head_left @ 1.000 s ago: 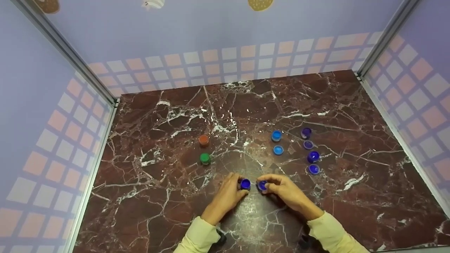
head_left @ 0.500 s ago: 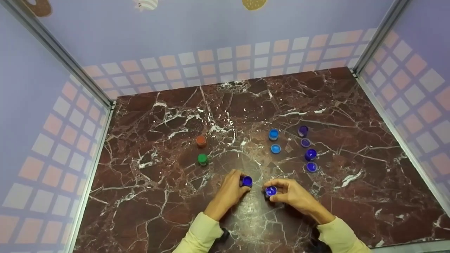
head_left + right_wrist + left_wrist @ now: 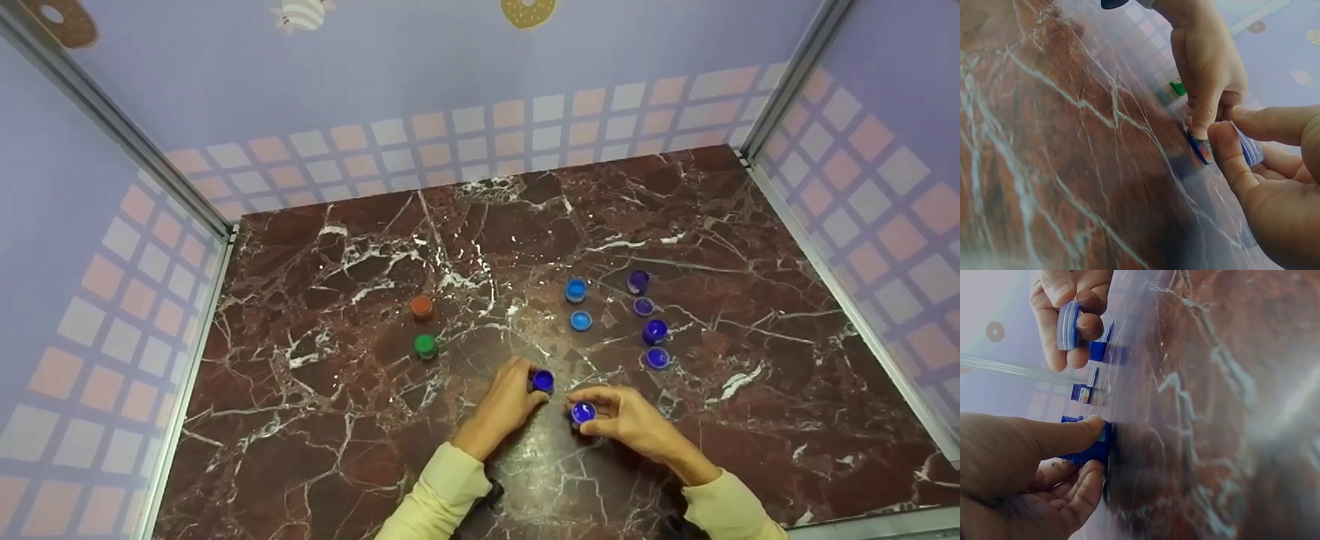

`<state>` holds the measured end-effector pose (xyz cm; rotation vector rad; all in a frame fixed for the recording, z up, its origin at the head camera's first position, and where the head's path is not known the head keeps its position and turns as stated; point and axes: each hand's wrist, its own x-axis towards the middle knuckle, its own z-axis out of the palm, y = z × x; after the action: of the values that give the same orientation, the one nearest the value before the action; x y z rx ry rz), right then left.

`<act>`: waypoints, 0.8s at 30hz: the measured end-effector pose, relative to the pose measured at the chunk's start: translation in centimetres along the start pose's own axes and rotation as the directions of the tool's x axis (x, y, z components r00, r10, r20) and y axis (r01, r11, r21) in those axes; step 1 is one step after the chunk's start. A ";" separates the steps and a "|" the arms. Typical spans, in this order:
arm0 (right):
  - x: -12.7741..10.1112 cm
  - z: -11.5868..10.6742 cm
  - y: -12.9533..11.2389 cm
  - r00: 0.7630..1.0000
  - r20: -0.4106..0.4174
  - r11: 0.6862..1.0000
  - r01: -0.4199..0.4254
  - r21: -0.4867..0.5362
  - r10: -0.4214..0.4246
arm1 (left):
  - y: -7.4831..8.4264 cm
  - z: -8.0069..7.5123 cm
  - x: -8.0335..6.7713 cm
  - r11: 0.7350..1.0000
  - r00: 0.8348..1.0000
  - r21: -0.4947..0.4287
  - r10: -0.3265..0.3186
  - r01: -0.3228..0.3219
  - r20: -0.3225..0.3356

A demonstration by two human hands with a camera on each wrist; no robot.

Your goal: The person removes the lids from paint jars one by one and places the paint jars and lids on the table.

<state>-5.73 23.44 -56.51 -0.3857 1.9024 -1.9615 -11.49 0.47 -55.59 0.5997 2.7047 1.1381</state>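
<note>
My left hand (image 3: pixel 510 399) grips a small open jar of dark blue paint (image 3: pixel 543 380) between thumb and fingers; the jar stands on the table in the left wrist view (image 3: pixel 1092 449). To its right my right hand (image 3: pixel 631 421) pinches the jar's round lid (image 3: pixel 583 412) by its ridged edge, with the glossy blue inside facing up. The right wrist view shows that lid (image 3: pixel 1249 147) between thumb and fingertips, raised off the tabletop, while the left hand (image 3: pixel 1207 79) holds the jar behind it.
Left of centre stand an orange-topped jar (image 3: pixel 421 307) and a green-topped jar (image 3: pixel 426 346). Farther right are open light blue (image 3: pixel 576 290), purple (image 3: pixel 637 282) and blue (image 3: pixel 655 331) jars, each with its lid in front. Patterned walls (image 3: pixel 480 135) border the marble table (image 3: pixel 300 420).
The right hand has drawn the lid toward the body and right, its blue inside now turned up. The left hand has shifted slightly right with the jar. The camera has turned a little.
</note>
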 end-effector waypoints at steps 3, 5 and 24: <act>-0.2 -0.1 0.1 1.000 -0.012 0.999 0.013 -0.035 -0.014 | 0.3 0.4 0.4 1.000 1.000 0.015 0.004 -0.005 0.008; -0.4 -0.2 0.1 1.000 -0.022 0.998 0.015 -0.063 -0.017 | 0.5 0.6 0.7 0.999 1.000 0.034 0.015 -0.016 0.017; -1.0 -1.5 -0.2 0.996 -0.089 0.948 -0.003 -0.318 -0.027 | 3.3 3.1 4.4 0.995 0.997 0.081 0.054 -0.058 0.049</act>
<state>-5.51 25.24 -56.33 -0.4002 2.2886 -1.7052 -13.65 6.43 -55.34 0.7093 2.7226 1.0155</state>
